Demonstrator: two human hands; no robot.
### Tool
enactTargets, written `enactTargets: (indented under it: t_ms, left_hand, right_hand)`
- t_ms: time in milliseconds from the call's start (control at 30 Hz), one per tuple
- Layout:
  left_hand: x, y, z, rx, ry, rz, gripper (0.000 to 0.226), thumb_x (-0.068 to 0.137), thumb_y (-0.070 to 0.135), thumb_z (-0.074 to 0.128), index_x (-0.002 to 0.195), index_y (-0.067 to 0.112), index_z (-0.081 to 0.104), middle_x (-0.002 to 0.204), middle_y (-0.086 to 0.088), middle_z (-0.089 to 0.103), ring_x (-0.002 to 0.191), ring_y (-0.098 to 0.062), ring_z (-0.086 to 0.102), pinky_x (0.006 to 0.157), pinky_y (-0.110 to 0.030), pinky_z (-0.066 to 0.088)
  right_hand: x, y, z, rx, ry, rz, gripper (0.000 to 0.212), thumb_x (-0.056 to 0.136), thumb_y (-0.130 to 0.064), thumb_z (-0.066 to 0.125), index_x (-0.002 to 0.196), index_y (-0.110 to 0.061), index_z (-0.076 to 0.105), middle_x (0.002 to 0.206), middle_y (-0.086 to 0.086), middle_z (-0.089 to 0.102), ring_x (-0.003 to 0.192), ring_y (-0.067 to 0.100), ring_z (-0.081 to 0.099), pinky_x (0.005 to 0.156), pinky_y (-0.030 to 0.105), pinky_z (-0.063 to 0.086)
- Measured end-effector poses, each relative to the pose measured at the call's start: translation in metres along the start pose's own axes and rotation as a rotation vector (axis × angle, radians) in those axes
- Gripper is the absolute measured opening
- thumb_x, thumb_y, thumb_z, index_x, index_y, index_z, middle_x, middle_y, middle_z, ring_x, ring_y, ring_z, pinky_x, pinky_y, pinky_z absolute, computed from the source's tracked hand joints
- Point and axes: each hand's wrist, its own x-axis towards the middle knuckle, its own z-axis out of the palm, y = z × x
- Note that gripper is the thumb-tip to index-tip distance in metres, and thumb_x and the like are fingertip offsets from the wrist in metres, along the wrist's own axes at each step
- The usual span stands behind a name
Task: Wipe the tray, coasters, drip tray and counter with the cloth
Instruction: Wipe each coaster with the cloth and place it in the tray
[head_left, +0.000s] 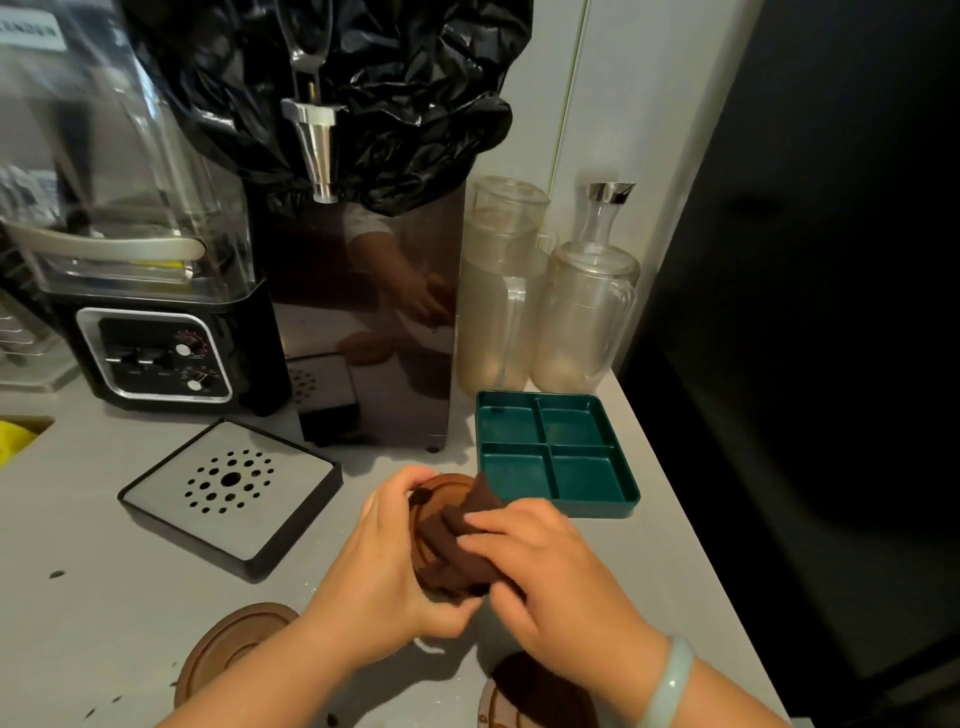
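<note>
My left hand (387, 558) grips a round brown coaster (441, 491) by its edge, lifted over the grey counter (104, 597). My right hand (550, 577) holds a folded dark brown cloth (462, 551) against the coaster's face. A second brown coaster (234, 642) lies on the counter at the lower left, partly under my left forearm. A third coaster (540, 696) lies at the bottom, partly hidden by my right wrist. The black drip tray (231, 493) with its perforated metal plate sits to the left. The green four-compartment tray (553, 452) sits to the right.
A drink dispenser (363, 312) covered with a black bag stands behind the hands. A blender (150, 332) stands at the left. Two clear lidded jugs (540, 296) and a glass bottle (605, 213) stand at the back right. The counter's right edge runs beside a dark cabinet.
</note>
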Motion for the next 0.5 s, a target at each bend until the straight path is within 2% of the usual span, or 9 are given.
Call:
enactTargets:
  t_ms: [67, 167, 233, 333, 400, 500]
  left_hand:
    - [0.0, 0.006, -0.005, 0.003, 0.035, 0.07, 0.103, 0.049, 0.049, 0.085, 0.126, 0.055, 0.017, 0.127, 0.019, 0.041, 0.117, -0.006, 0.049, 0.095, -0.011, 0.039]
    - [0.005, 0.016, -0.008, -0.008, 0.097, 0.195, 0.102, 0.052, 0.042, 0.087, 0.132, 0.042, 0.024, 0.133, 0.017, 0.039, 0.119, -0.013, 0.051, 0.096, -0.015, 0.041]
    - [0.009, 0.02, -0.013, -0.008, 0.124, 0.259, 0.102, 0.051, 0.038, 0.087, 0.131, 0.042, 0.024, 0.136, 0.015, 0.037, 0.121, -0.015, 0.05, 0.097, -0.02, 0.043]
    - [0.012, 0.025, -0.02, 0.007, 0.137, 0.317, 0.099, 0.052, 0.037, 0.085, 0.13, 0.036, 0.025, 0.137, 0.006, 0.037, 0.122, -0.02, 0.05, 0.099, -0.028, 0.044]
    - [0.013, 0.028, -0.022, 0.008, 0.133, 0.327, 0.094, 0.052, 0.037, 0.083, 0.129, 0.027, 0.028, 0.136, 0.0, 0.039, 0.124, -0.021, 0.048, 0.101, -0.028, 0.042]
    - [0.013, 0.034, -0.026, -0.005, 0.083, 0.327, 0.093, 0.051, 0.037, 0.081, 0.128, 0.025, 0.028, 0.137, -0.008, 0.038, 0.126, -0.021, 0.045, 0.104, -0.023, 0.038]
  right_hand:
    - [0.004, 0.004, -0.013, -0.109, 0.063, 0.017, 0.039, 0.074, -0.01, 0.066, 0.112, -0.015, 0.067, 0.118, 0.005, 0.062, 0.108, 0.028, 0.054, 0.091, 0.041, 0.048]
    - [0.01, -0.004, -0.019, -0.107, 0.165, 0.036, 0.036, 0.075, -0.011, 0.065, 0.111, -0.013, 0.067, 0.115, 0.008, 0.059, 0.108, 0.025, 0.05, 0.092, 0.034, 0.045]
    - [0.01, -0.012, -0.02, -0.068, 0.167, -0.009, 0.034, 0.076, -0.015, 0.061, 0.109, -0.015, 0.067, 0.113, 0.006, 0.058, 0.107, 0.021, 0.047, 0.093, 0.029, 0.041]
    - [0.007, -0.017, -0.029, -0.129, 0.16, -0.023, 0.032, 0.073, -0.02, 0.06, 0.104, -0.017, 0.069, 0.107, 0.002, 0.058, 0.101, 0.021, 0.051, 0.087, 0.029, 0.044]
    - [0.006, -0.019, -0.035, -0.143, 0.175, -0.003, 0.03, 0.073, -0.023, 0.058, 0.1, -0.018, 0.071, 0.102, 0.0, 0.058, 0.096, 0.02, 0.052, 0.082, 0.026, 0.044]
    - [0.006, -0.03, -0.036, 0.045, 0.134, 0.008, 0.031, 0.074, -0.026, 0.055, 0.1, -0.025, 0.071, 0.103, -0.011, 0.053, 0.098, 0.01, 0.046, 0.086, 0.011, 0.036]
